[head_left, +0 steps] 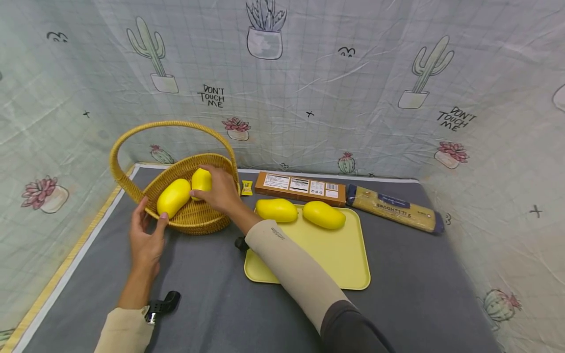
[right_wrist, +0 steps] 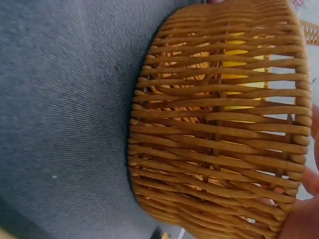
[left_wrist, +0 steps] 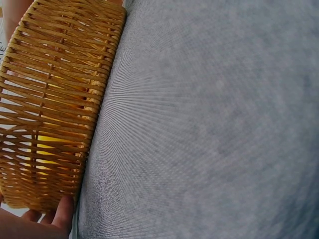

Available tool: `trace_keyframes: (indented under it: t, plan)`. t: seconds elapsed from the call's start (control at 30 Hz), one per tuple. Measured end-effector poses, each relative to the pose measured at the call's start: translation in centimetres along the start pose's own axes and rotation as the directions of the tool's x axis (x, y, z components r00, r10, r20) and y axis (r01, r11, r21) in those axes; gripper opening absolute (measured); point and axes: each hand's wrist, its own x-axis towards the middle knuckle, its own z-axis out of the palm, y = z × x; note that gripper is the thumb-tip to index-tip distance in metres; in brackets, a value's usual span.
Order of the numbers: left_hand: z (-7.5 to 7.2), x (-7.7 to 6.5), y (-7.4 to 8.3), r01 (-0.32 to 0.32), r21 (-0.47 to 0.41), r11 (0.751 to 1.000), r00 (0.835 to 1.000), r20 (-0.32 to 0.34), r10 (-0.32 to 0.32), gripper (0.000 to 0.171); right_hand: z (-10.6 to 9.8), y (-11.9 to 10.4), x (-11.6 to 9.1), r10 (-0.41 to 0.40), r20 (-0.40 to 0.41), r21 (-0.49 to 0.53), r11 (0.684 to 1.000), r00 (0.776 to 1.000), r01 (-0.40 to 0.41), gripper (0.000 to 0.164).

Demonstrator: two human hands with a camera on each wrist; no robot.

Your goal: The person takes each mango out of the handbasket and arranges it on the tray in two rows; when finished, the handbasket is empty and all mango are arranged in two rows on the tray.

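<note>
A wicker basket [head_left: 200, 226] with a tall arched handle stands at the back left of the table. My left hand [head_left: 147, 241] holds its near left rim, thumb over the edge and fingers along the outer side. Inside the basket, one yellow mango [head_left: 173, 197] lies at the left. My right hand [head_left: 221, 192] reaches in over the right rim and grips a second mango [head_left: 201, 180] between thumb and fingers. Yellow also shows through the wicker side [left_wrist: 47, 74] in the left wrist view, while the right wrist view has the basket's weave [right_wrist: 219, 144] close up.
Two more mangoes [head_left: 276, 210] [head_left: 324, 214] lie on a yellow tray [head_left: 326, 257] right of the basket. Behind it are a brown box [head_left: 300, 189], a spaghetti pack [head_left: 395, 209] and a small yellow packet [head_left: 247, 188]. A patterned cloth [head_left: 309, 88] hangs behind the table.
</note>
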Motion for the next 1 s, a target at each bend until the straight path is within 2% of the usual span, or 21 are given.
trace_keyframes:
  t: [0.23,0.5,0.73,1.0]
  plan:
    - [0.0,0.1,0.1,0.000,0.003,1.000,1.000,-0.004,0.000,0.067,0.7,-0.1,1.6,0.092,0.022,-0.017,0.996,0.996,-0.092,0.074]
    - [0.0,-0.1,0.1,0.003,0.006,1.000,1.000,0.002,-0.003,0.067,1.2,0.2,2.8,0.163,0.068,-0.066,0.985,0.984,-0.158,0.076]
    - [0.2,-0.2,0.0,0.012,0.021,1.000,1.000,0.001,-0.012,0.067,1.6,0.6,3.1,0.161,0.082,-0.140,0.979,0.984,-0.149,0.075]
    - [0.1,0.0,-0.1,0.006,0.005,1.000,1.000,-0.012,-0.006,0.066,1.2,0.3,2.8,0.117,0.129,-0.225,0.970,0.985,-0.086,0.069]
